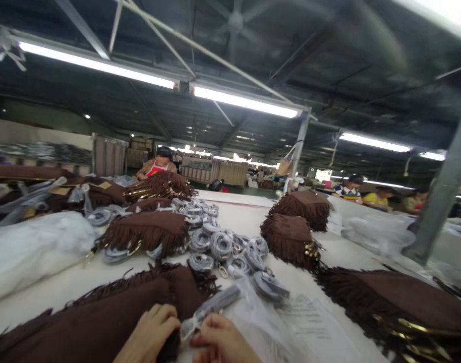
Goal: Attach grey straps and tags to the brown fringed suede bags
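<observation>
My left hand point(151, 330) is at the bottom centre, fingers curled down over the edge of a brown fringed bag point(113, 317) that lies flat. Its fingertips are partly hidden. Just to the right, my right hand point(221, 340) is closed, thumb and finger pinching the near end of a plastic-wrapped grey strap point(219, 300). The strap slants away from me, beside the bag's fringe. Beyond my hands lies a pile of coiled straps point(221, 244) in clear plastic, some with gold clasps showing.
Stacked brown fringed bags point(287, 237) with gold hardware stand on the white table point(234, 214), and more bags point(415, 297) lie at right. A printed sheet point(315, 327) is near my right hand. White plastic point(37, 247) fills the left. A metal post point(438, 201) rises at right; a co-worker point(155, 166) sits across.
</observation>
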{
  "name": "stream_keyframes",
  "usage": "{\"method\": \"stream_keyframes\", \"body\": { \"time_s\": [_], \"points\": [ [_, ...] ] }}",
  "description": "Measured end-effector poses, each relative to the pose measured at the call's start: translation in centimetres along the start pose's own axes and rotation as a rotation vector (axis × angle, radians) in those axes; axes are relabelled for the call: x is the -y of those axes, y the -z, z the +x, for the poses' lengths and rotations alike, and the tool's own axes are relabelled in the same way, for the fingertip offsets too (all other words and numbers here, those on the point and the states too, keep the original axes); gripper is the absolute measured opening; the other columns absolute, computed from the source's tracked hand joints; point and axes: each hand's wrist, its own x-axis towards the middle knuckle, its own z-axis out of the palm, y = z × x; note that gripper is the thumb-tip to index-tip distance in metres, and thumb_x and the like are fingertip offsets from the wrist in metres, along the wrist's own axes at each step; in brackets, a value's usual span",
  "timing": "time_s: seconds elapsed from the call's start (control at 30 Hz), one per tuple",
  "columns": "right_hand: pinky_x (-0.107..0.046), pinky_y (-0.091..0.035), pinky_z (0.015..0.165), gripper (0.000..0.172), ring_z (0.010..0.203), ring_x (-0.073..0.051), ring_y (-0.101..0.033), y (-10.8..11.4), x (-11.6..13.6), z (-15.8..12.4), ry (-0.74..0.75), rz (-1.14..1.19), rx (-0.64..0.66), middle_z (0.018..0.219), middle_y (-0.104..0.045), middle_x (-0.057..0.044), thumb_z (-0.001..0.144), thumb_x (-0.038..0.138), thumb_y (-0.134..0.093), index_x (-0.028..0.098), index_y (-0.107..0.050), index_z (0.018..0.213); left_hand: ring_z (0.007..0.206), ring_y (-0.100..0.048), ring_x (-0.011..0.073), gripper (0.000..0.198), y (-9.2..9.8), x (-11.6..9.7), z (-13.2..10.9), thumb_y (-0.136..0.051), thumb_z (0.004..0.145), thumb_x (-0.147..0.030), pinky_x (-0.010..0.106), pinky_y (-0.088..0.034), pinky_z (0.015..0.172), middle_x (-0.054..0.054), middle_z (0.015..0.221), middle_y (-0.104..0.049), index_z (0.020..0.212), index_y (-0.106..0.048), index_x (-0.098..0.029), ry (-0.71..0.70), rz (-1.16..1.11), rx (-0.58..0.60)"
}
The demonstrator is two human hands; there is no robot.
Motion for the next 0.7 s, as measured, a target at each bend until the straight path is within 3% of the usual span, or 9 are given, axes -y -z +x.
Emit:
{"method": "stream_keyframes", "body": {
  "time_s": [0.03, 0.13, 0.27, 0.37, 0.43, 0.53, 0.7],
  "points": [
    [-0.012, -0.029, 0.033, 0.041, 0.049, -0.011, -0.062, -0.3, 0.2, -0.3, -0.063, 0.101, 0.007, 0.07, -0.064, 0.0, 0.054, 0.044, -0.078, 0.02, -0.049, 0.07, 0.096, -0.048, 0.0244, 0.022, 0.3, -0.6, -0.1, -0.062, 0.067, -0.022, 0.034, -0.037, 0.086, 0.005, 0.106, -0.06, 0.09, -0.06, -0.024, 0.021, 0.023, 0.01],
    [-0.01, -0.028, 0.033, 0.044, 0.054, -0.011, -0.064, -1.4, 0.6, -0.9, -0.06, 0.2, -0.037, 0.071, -0.064, 0.0, 0.059, 0.046, -0.08, 0.019, -0.048, 0.074, 0.096, -0.046, 0.0237, 0.025, 0.9, -1.8, 0.1, -0.056, 0.063, -0.012, 0.035, -0.036, 0.085, 0.005, 0.103, -0.058, 0.086, -0.057, -0.022, 0.066, 0.058, 0.06],
    [-0.009, -0.029, 0.032, 0.043, 0.058, -0.012, -0.066, -2.3, 0.5, -1.1, -0.004, 0.215, -0.059, 0.075, -0.064, 0.0, 0.061, 0.044, -0.082, 0.018, -0.05, 0.075, 0.094, -0.046, 0.0229, 0.017, 0.8, -1.8, 0.3, -0.054, 0.069, -0.015, 0.036, -0.036, 0.083, 0.005, 0.099, -0.057, 0.085, -0.052, -0.021, 0.064, 0.065, 0.051],
    [-0.009, -0.031, 0.034, 0.044, 0.059, -0.012, -0.066, -2.3, 0.4, -0.8, -0.047, 0.353, -0.045, 0.067, -0.061, 0.003, 0.06, 0.041, -0.084, 0.019, -0.049, 0.076, 0.097, -0.045, 0.0245, 0.021, 0.3, -1.6, 0.3, -0.054, 0.077, -0.021, 0.039, -0.036, 0.087, 0.007, 0.105, -0.056, 0.098, -0.053, -0.021, 0.07, 0.085, 0.013],
    [-0.009, -0.034, 0.035, 0.047, 0.059, -0.012, -0.066, -2.1, 0.3, -0.6, -0.084, 0.422, -0.04, 0.062, -0.059, 0.005, 0.056, 0.039, -0.087, 0.02, -0.048, 0.076, 0.098, -0.045, 0.0254, 0.017, 0.0, -1.6, 0.3, -0.053, 0.079, -0.021, 0.041, -0.036, 0.087, 0.008, 0.106, -0.055, 0.096, -0.053, -0.02, 0.102, 0.116, 0.023],
    [-0.009, -0.035, 0.034, 0.051, 0.056, -0.01, -0.064, -2.1, 0.4, -0.2, -0.047, 0.393, -0.073, 0.066, -0.06, 0.005, 0.052, 0.042, -0.089, 0.019, -0.049, 0.076, 0.096, -0.045, 0.0242, 0.008, -0.1, -1.9, 0.4, -0.051, 0.078, -0.017, 0.039, -0.038, 0.086, 0.007, 0.102, -0.054, 0.085, -0.053, -0.019, 0.109, 0.125, 0.059],
    [-0.009, -0.025, 0.029, 0.051, 0.056, -0.011, -0.064, -3.0, 0.4, 0.0, 0.038, 0.207, -0.11, 0.072, -0.062, 0.002, 0.051, 0.05, -0.085, 0.018, -0.053, 0.074, 0.097, -0.045, 0.0219, 0.017, -0.1, -1.9, 0.4, -0.051, 0.074, -0.01, 0.036, -0.038, 0.086, 0.006, 0.103, -0.055, 0.088, -0.054, -0.019, 0.053, 0.086, 0.046]
  ]
}}
